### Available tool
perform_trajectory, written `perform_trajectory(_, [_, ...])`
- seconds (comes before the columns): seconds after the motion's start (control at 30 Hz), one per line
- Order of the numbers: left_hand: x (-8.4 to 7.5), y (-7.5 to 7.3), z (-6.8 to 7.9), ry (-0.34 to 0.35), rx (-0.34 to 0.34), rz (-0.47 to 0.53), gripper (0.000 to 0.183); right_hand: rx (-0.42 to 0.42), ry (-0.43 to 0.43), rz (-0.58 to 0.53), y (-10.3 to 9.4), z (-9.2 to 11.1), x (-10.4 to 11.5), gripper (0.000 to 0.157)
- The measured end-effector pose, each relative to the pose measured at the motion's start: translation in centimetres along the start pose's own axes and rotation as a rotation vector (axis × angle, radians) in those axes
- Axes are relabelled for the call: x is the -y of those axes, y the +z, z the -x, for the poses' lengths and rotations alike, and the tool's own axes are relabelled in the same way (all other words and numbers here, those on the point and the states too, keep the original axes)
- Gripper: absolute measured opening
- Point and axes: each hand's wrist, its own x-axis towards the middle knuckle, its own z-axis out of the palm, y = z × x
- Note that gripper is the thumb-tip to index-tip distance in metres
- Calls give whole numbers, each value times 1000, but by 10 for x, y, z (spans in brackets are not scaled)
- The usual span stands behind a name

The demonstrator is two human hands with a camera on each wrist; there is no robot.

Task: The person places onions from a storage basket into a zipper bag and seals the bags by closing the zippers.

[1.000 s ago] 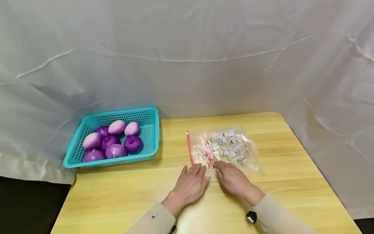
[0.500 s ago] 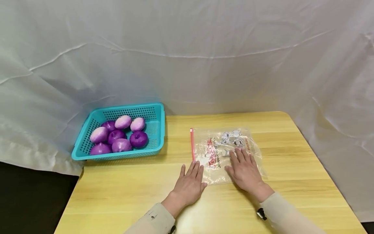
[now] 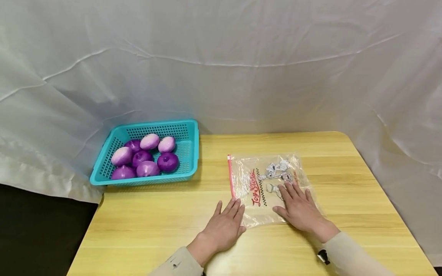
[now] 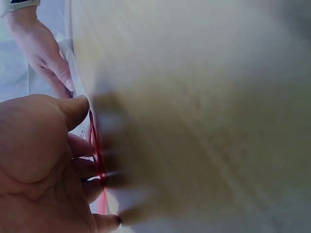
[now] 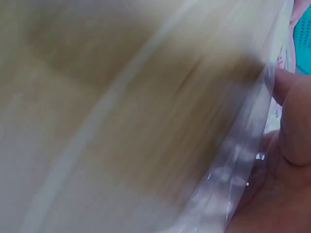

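Note:
A clear plastic zipper bag [image 3: 264,214] with red lettering and cartoon figures lies flat on the wooden table. Its red zip edge [image 3: 230,176] faces left. My left hand [image 3: 222,228] rests with fingers extended over the bag's near left corner, at the lower end of that edge; the left wrist view shows the fingertips along the red strip [image 4: 96,150]. My right hand [image 3: 300,209] lies spread on the near right part of the bag, covering some of the print. In the right wrist view the clear film [image 5: 233,160] runs along beside the palm.
A turquoise perforated basket [image 3: 197,153] stands at the table's back left, holding several purple and pale onions [image 3: 147,168]. White cloth [image 3: 241,96] hangs behind and along the right of the wooden table [image 3: 155,226].
My right hand has moved right from the bag's near middle and its fingers have spread flat. The bag lies smoother and slightly nearer, and the left hand stays at the corner.

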Motion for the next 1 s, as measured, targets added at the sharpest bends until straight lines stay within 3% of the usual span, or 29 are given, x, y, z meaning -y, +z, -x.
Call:
perform_trajectory(0.23, [-4,-1,5,20,-14,0,61,141,-1,105,-28,-8,14,77])
perform_trajectory(0.33, [-4,-1,5,28,-32,10,60,190,25,140,-41,-19,29,67])
perform_trajectory(0.43, [-5,1,4,35,-56,17,59,184,38,156,-45,-32,45,54])
perform_trajectory(0.7, [-6,3,3,60,-103,47,54,-23,-29,86,-24,-65,87,52])
perform_trajectory(0.8, [-2,1,2,71,-187,66,42,-63,-46,36,-18,-76,100,49])
perform_trajectory(0.9, [7,-1,0,20,-304,73,30,-97,-53,16,-10,-84,111,44])
perform_trajectory(1.0, [20,-3,-4,-91,-378,83,23,-136,-50,21,-1,-91,119,36])
